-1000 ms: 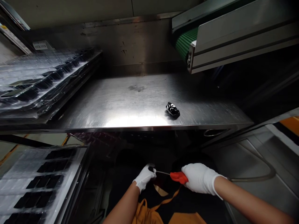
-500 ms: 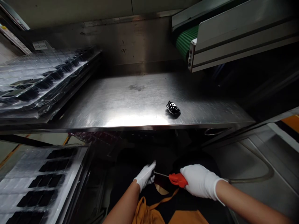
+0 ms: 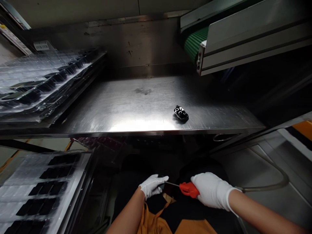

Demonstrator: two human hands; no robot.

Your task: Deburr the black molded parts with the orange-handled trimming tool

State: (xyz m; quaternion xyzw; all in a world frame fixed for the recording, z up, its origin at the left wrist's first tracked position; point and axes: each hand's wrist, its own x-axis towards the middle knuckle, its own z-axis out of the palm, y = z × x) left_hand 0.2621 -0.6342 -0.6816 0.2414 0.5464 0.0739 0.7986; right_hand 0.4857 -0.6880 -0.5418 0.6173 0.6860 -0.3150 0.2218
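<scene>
My right hand, in a white glove, is wrapped round a red air blow gun. Its thin metal nozzle points left, and a hose runs from behind the hand to the right. My left hand, also gloved, pinches a small dark piece at the nozzle's tip; most of the piece is hidden by the fingers. Both hands are low over my lap, below the table's front edge. On the steel table lies a small black part with several shiny rings on top.
A stack of clear plastic trays with black pieces stands on the table's left. Another tray holding black pieces is lower left. A conveyor with a green belt overhangs the table at the back right.
Both hands have shifted slightly to the right, the blow gun with them. My left hand has turned a little, its thumb now pointing toward the nozzle.
</scene>
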